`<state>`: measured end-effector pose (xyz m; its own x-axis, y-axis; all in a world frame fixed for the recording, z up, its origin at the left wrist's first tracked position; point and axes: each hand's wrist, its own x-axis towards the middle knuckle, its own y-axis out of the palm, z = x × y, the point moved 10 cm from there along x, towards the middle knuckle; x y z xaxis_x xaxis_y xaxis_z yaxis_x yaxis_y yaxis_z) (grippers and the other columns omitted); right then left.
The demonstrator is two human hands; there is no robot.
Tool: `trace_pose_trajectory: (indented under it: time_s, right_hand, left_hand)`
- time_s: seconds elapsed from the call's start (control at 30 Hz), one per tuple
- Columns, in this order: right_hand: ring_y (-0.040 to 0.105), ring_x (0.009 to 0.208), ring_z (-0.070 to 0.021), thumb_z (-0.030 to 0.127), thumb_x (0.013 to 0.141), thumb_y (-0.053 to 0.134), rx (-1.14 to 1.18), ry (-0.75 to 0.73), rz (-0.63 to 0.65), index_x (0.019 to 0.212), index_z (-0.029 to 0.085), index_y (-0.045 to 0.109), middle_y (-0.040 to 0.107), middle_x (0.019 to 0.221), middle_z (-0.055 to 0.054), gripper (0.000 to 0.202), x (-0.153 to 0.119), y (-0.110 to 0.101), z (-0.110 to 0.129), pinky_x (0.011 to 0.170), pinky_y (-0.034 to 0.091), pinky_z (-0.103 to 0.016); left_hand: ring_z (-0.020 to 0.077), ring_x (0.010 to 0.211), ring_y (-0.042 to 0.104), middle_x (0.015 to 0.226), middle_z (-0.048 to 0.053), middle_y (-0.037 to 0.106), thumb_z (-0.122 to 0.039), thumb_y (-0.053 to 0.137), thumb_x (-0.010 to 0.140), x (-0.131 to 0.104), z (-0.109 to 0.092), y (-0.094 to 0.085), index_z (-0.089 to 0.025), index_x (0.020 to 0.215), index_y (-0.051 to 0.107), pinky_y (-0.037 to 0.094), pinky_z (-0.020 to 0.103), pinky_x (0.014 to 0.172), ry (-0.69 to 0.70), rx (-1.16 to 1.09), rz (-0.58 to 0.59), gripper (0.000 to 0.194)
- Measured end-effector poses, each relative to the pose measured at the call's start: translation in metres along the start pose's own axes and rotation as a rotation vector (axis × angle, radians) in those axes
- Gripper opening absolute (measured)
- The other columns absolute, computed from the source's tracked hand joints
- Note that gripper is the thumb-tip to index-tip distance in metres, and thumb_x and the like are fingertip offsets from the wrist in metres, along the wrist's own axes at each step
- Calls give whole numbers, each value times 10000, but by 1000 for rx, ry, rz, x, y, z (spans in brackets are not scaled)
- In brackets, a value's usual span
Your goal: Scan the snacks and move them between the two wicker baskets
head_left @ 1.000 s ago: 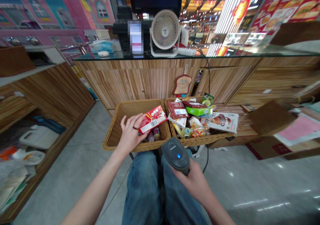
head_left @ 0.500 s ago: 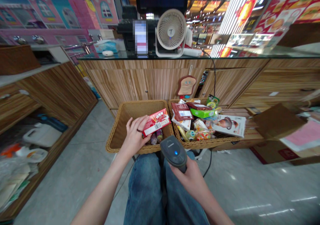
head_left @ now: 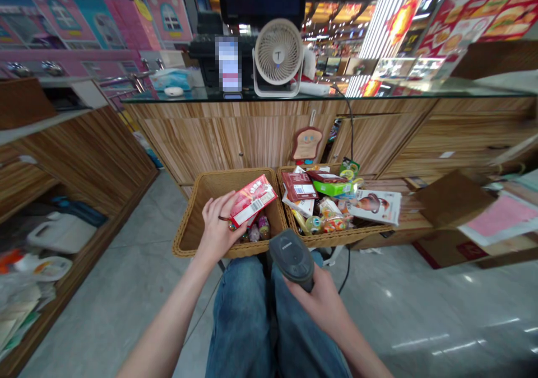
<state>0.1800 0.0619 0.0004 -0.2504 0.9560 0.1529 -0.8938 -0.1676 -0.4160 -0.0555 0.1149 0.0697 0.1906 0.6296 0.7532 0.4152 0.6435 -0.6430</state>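
The left hand (head_left: 218, 227) reaches over the left wicker basket (head_left: 184, 224) with its fingers partly curled, gripping the left end of a red box (head_left: 254, 199) between fingertips and thumb. The box sits tilted above the near right part of that basket, its right end higher and farther away, a white barcode panel (head_left: 254, 208) turned toward the person. Just below it, small purplish containers (head_left: 259, 231) lie in the basket. The right hand (head_left: 318, 297) has its fingers closed around the handle of a dark grey scanner (head_left: 291, 259), whose head stands near the basket's near right corner, apart from the box. Touching on the right, another wicker basket (head_left: 344, 238) is heaped with packets, among them a brown packet (head_left: 299, 185), a green box (head_left: 333, 188) and a white box (head_left: 376, 206) jutting over its right side.
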Motion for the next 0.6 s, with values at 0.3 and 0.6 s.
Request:
trace_pose_trajectory:
  time_s: [0.3,0.6]
  right_hand:
    - [757,816,-278,269,885,638,12,-7,-57,1000,164,734,806,886,-75,183,-13,-16,-3,751,587,-316]
    - [754,816,-278,294,900,633,0,1,-92,990,161,723,813,909,-88,184,-19,-26,-8,730,578,-308]
  left_hand:
    - [329,1336,567,1444,142,608,-339,759,882,54,-40,3,-272,1573,336,384,523,1165,-31,-88,-7,813]
    - [359,1312,541,1474,177,568,-397,745,888,122,-88,91,-186,1638,304,311,530,1163,28,-63,336,895]
